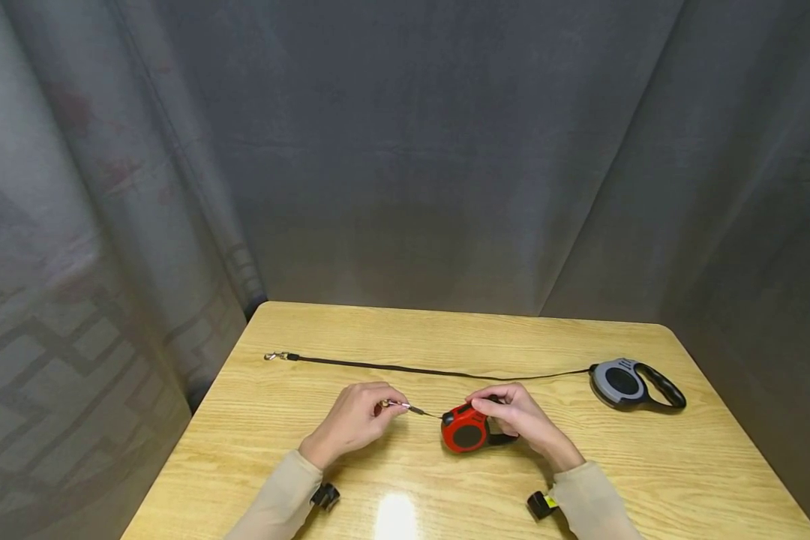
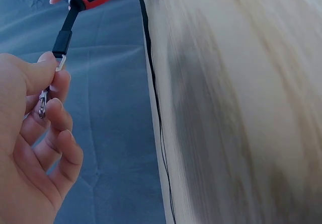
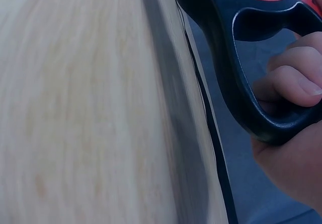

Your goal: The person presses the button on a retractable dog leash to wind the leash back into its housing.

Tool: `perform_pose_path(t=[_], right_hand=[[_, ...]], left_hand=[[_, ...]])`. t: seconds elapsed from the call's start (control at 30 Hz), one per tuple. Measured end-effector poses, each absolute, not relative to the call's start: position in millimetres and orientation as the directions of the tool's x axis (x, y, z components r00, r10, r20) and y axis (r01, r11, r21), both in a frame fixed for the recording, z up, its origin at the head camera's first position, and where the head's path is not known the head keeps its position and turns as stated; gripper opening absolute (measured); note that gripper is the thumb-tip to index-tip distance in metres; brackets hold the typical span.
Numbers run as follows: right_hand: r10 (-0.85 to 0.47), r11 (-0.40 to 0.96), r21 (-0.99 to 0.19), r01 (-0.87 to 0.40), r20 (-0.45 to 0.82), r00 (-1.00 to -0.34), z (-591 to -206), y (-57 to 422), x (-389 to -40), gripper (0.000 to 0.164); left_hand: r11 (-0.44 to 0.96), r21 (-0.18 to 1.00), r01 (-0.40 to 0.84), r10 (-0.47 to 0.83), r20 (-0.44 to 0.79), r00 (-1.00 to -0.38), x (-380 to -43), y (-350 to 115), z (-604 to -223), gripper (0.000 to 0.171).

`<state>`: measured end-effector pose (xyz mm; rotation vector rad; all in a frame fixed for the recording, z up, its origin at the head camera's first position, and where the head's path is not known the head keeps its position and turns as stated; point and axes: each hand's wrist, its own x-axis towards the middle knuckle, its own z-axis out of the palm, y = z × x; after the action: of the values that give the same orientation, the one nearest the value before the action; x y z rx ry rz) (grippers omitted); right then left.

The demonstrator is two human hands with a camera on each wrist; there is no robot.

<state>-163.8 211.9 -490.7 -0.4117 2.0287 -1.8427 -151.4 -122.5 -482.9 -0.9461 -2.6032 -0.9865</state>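
A red and black retractable dog leash (image 1: 468, 428) is held above the table by my right hand (image 1: 516, 412). The right wrist view shows curled fingers (image 3: 297, 78) inside its black handle loop (image 3: 226, 78). Between thumb and fingers, my left hand (image 1: 359, 418) pinches the metal snap hook (image 2: 43, 105) at the end of the red leash's cord. A short length of black strap (image 2: 63, 40) runs from the hook to the nose of the red case.
Behind the hands, a grey and black retractable leash (image 1: 622, 384) lies on the wooden table (image 1: 682, 465). Its black strap (image 1: 405, 368) stretches left to a metal clip (image 1: 276, 356). Grey curtains (image 1: 405, 150) hang behind and beside the table.
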Motion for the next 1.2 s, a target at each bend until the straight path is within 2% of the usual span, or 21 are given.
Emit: perform_pose_path(t=[0.33,0.63,1.2], right_hand=[[-0.455,0.105,-0.994,0.037,-0.081,-0.887,-489,209,-163,0.042],[-0.454,0.101,-0.994,0.042,-0.083,-0.887,-491,207,-163,0.04],[-0.459,0.1,-0.994,0.04,-0.081,-0.885,-492,205,-163,0.039]], left_hand=[[0.57,0.531,0.628,0.503,0.379,-0.777,-150,-116,-483,0.011],[0.561,0.508,0.654,0.541,0.373,-0.754,-149,-106,-484,0.01],[0.567,0.534,0.627,0.547,0.325,-0.772,-146,-102,-487,0.011]])
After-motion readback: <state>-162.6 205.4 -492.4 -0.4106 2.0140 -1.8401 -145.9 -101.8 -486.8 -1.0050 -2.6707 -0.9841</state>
